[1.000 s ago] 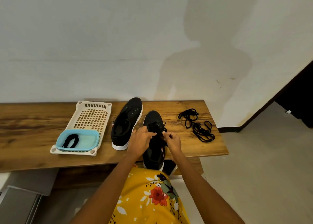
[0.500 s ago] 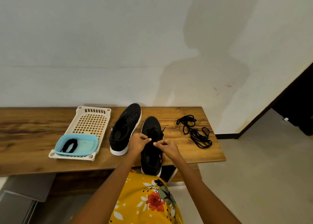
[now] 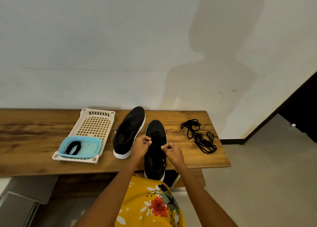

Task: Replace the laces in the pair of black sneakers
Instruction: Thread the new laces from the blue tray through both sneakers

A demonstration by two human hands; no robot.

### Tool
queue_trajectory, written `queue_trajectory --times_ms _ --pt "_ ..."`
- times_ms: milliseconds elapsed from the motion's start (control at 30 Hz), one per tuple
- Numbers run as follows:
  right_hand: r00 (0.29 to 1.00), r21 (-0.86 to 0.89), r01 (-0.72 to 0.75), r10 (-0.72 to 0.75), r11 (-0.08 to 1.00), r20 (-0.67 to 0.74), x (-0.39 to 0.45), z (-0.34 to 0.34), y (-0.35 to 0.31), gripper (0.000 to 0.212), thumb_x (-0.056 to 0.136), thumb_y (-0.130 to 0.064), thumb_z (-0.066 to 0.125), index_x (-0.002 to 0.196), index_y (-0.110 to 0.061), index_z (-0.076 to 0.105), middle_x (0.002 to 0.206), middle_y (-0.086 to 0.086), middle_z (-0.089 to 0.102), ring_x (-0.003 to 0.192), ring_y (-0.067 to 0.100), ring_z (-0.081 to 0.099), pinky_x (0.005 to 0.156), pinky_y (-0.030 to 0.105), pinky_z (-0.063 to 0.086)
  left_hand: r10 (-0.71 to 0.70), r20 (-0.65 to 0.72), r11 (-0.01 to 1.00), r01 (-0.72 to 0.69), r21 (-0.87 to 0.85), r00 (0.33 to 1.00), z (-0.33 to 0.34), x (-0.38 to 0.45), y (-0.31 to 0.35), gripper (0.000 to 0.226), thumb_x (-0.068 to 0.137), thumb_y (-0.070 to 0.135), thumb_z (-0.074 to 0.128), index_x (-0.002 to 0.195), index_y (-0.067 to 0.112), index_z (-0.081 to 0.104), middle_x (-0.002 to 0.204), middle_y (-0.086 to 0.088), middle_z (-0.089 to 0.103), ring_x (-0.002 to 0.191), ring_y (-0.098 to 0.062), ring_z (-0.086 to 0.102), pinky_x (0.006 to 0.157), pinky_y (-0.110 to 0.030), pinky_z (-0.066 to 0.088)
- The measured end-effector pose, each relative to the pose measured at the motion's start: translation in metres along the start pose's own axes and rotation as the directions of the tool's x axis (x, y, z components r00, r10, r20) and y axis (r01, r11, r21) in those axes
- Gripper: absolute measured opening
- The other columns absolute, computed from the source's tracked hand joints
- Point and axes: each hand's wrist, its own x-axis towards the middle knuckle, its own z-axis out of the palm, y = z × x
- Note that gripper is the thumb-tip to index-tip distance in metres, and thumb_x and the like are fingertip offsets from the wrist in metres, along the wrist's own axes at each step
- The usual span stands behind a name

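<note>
**Unlacing the near sneaker**

The worktop [image 3: 42, 165] is carrying everything: a white tray [image 3: 96, 122] at the left with a blue dish [image 3: 92, 145] sitting on its near end, two black sneakers in the middle, and a loose tangle of black laces [image 3: 199, 136] lying well apart to the right. A short black lace bundle [image 3: 72, 147] is resting in the dish.

The far sneaker [image 3: 128, 132] is lying just beside the tray, and no lace is showing over its tongue. The near sneaker [image 3: 155, 151] is sitting with its heel overhanging the worktop's front edge, toward the person's yellow floral clothing [image 3: 151, 204].

Both hands are working over this near sneaker. The left hand [image 3: 139, 147] is curling its fingers into a pinch by the upper eyelets, and the right hand [image 3: 171, 151] is pinching likewise on the other side. Each seems to be holding a strand of the shoe's lace [image 3: 155, 134], though black on black makes the strand itself too hard to make out.

Judging by this, the step in hand is working the lace at the near sneaker's eyelets; whether it is coming out or going in cannot be told. The next move is likely calling for a steady pull on each end, row by row, while keeping the overhanging shoe from tipping off the edge.
</note>
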Motion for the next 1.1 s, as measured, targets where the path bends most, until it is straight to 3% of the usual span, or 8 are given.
queue_trajectory --times_ms 133,267,433,633,800,900,967,1100 --pt "0.997 -0.079 0.07 -0.067 0.994 0.037 0.0 -0.001 0.002 0.01 0.093 -0.022 0.058 0.085 -0.017 0.06 0.085 -0.004 0.063 0.084 0.014 0.061 0.074 0.032 0.048 0.096 0.177 0.995 -0.101 0.017 0.979 -0.004 0.008 0.013 0.032 0.1 0.026 0.04 0.119 0.013 0.062 0.117 -0.001 0.063 0.106 -0.02 0.059 0.085 -0.029 0.045" --pt "0.996 -0.103 0.089 -0.087 0.991 0.023 -0.002 0.001 0.005 0.008 0.094 -0.023 0.057 0.086 -0.02 0.058 0.088 -0.004 0.063 0.087 0.015 0.062 0.076 0.035 0.049 0.171 0.358 0.937 -0.263 0.228 0.918 -0.005 0.016 0.024 0.029 0.094 0.031 0.053 0.117 0.017 0.065 0.119 0.001 0.063 0.112 -0.015 0.055 0.085 -0.023 0.039" --pt "0.994 -0.146 0.106 -0.104 0.984 0.023 -0.002 0.002 0.007 0.007 0.094 -0.025 0.056 0.088 -0.022 0.057 0.088 -0.005 0.064 0.088 0.014 0.062 0.076 0.036 0.049 0.134 0.315 0.962 -0.2 0.186 0.939 -0.002 0.023 0.021 0.015 0.088 0.027 0.063 0.096 0.014 0.065 0.091 0.001 0.062 0.089 -0.013 0.057 0.065 -0.018 0.04" --pt "0.994 -0.128 0.112 -0.112 0.985 0.01 -0.005 0.004 0.006 0.007 0.095 -0.022 0.054 0.089 -0.023 0.056 0.084 -0.007 0.061 0.083 0.013 0.06 0.072 0.03 0.046 0.145 0.426 0.93 -0.27 0.248 0.893 -0.005 0.033 0.029 0.034 0.101 0.024 0.037 0.124 0.013 0.059 0.126 -0.006 0.058 0.117 -0.02 0.051 0.097 -0.032 0.039" --pt "0.998 0.203 -0.034 0.044 0.979 -0.045 -0.009 0.005 0.009 0.01 0.097 -0.017 0.051 0.099 -0.016 0.06 0.093 -0.003 0.062 0.09 0.015 0.061 0.08 0.032 0.051 0.027 0.16 0.999 -0.022 -0.034 0.987 -0.004 0.027 0.021 0.024 0.097 0.015 0.045 0.117 0.011 0.058 0.091 -0.001 0.055 0.076 -0.013 0.052 0.058 -0.022 0.043" --pt "0.983 0.399 -0.078 0.138 0.914 -0.124 -0.012 0.005 0.01 0.007 0.095 -0.02 0.055 0.102 -0.018 0.058 0.102 0.004 0.063 0.098 0.02 0.062 0.087 0.04 0.054 0.045 0.106 0.991 -0.031 -0.127 0.993 0.001 0.007 0.002 0.023 0.092 0.013 0.057 0.114 0.007 0.059 0.086 0.001 0.055 0.086 -0.019 0.059 0.068 -0.023 0.046" --pt "0.977 0.465 -0.077 0.16 0.882 -0.143 -0.02 0.004 0.006 0.015 0.095 -0.024 0.056 0.107 -0.015 0.058 0.102 0.001 0.061 0.094 0.015 0.061 0.082 0.034 0.055 0.032 0.083 0.984 -0.016 -0.177 0.996 0.003 -0.009 -0.008 0.027 0.091 0.017 0.059 0.115 0.007 0.058 0.094 -0.002 0.057 0.098 -0.022 0.058 0.078 -0.025 0.044" --pt "0.992 0.265 -0.042 0.071 0.963 -0.102 -0.041 0.004 0.003 0.038 0.089 -0.04 0.062 0.117 -0.015 0.056 0.111 -0.001 0.059 0.092 0.003 0.057 0.067 0.012 0.047 -0.037 0.096 0.984 0.053 -0.17 0.995 0.004 -0.032 -0.021 0.042 0.092 0.027 0.058 0.127 0.005 0.051 0.122 -0.011 0.058 0.113 -0.022 0.055 0.094 -0.032 0.046"
